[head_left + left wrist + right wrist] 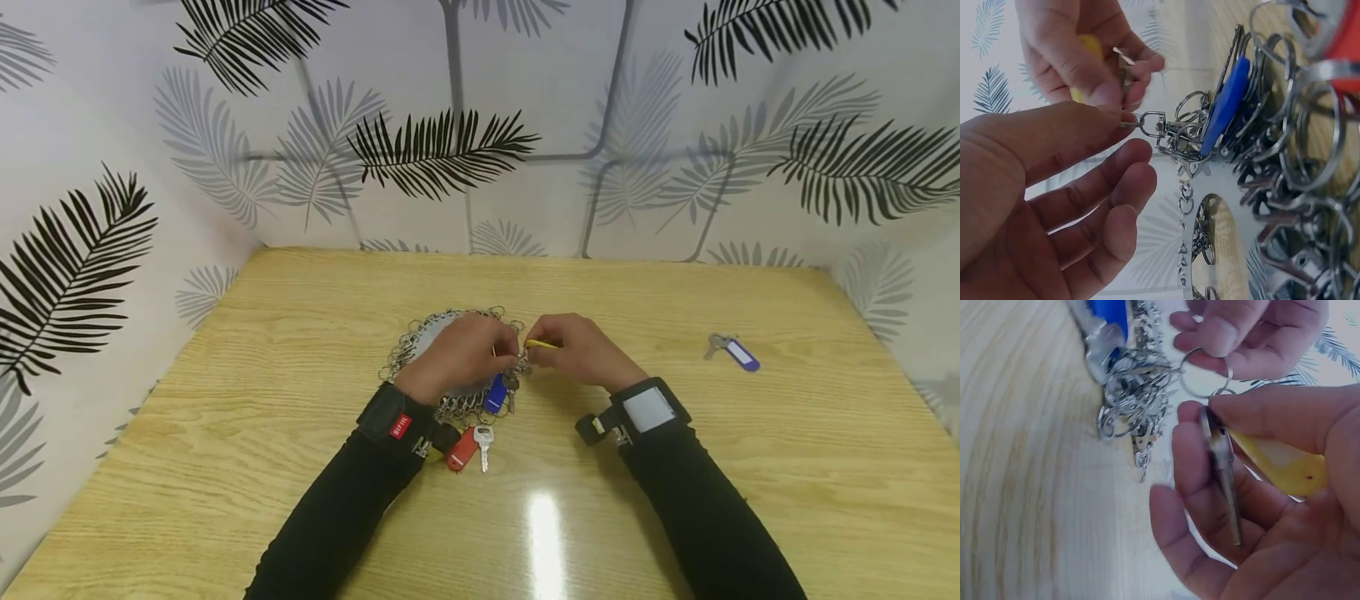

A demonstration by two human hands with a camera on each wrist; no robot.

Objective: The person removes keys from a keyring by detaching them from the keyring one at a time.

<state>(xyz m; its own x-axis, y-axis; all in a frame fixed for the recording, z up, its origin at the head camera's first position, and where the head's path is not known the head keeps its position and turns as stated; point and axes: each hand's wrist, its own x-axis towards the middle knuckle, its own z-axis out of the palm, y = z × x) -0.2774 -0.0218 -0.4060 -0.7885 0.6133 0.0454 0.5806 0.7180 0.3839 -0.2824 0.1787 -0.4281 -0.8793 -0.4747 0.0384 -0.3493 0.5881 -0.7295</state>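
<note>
Just right of a round grey disc (431, 337) edged with metal clasps and rings, both hands meet over the table. My left hand (472, 354) pinches a split key ring (1183, 381) between thumb and forefinger; a swivel clasp (1161, 125) hangs from it. In my right hand (577, 346) is a silver key (1227, 487) with a yellow tag (1291, 472), gripped by thumb and fingers. The key's small ring (1222, 391) lies right at the larger ring. A blue tag (496, 393) and a red tag (462, 450) with keys hang at the disc's edge.
Off to the right lies a key (717, 342) with a blue-and-white tag (742, 354). The wooden table (322, 292) ends at a wall with a leaf pattern behind it. Many loose-hanging rings and clasps (1297, 219) crowd close to the left hand.
</note>
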